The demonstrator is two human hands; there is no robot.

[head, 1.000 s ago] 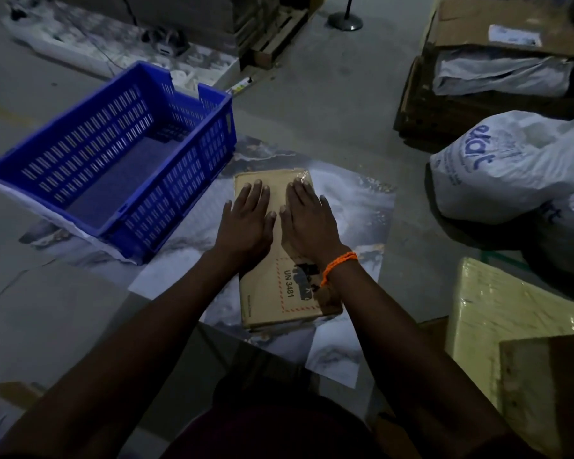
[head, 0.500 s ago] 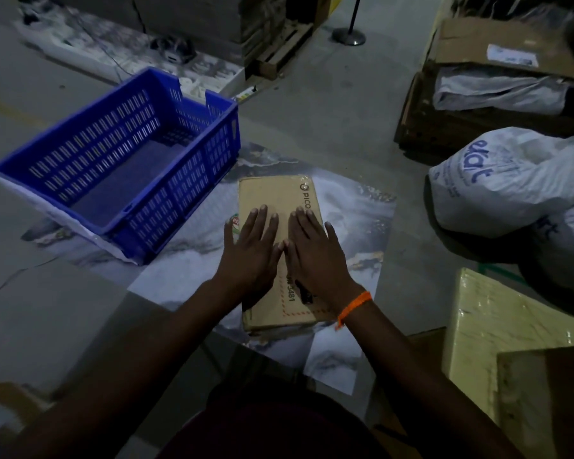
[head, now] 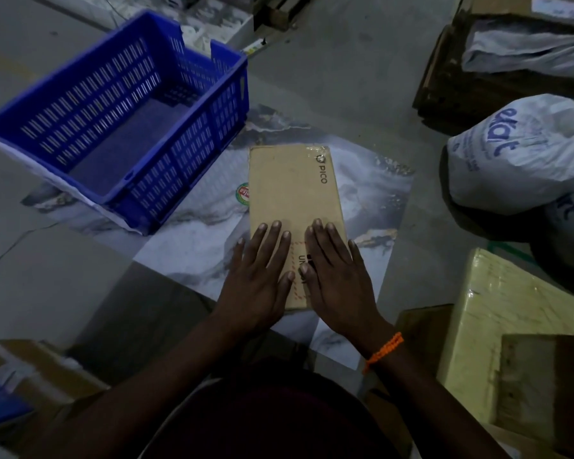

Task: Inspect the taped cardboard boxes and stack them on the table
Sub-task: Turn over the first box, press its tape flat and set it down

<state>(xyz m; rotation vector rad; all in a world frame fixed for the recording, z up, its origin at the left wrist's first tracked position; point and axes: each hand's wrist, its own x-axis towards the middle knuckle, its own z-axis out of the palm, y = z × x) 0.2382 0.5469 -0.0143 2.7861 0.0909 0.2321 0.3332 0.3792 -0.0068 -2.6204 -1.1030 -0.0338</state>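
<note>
A flat brown cardboard box [head: 292, 190] with clear tape and "PICO" print lies on a marble-patterned sheet [head: 371, 200] in the middle of the view. My left hand [head: 257, 276] lies flat on the box's near left part, fingers straight and spread. My right hand [head: 337, 273], with an orange wristband, lies flat on the near right part. The palms cover the red-bordered label at the near end.
An empty blue slotted crate [head: 120, 111] stands at the left, on the sheet's corner. White printed sacks [head: 517, 154] lie at the right. A yellowish wrapped box [head: 497, 326] sits at the near right, dark cartons [head: 478, 77] at the far right.
Both hands have slid along the box top from its far end toward me, to the near end. The box has stayed in place.
</note>
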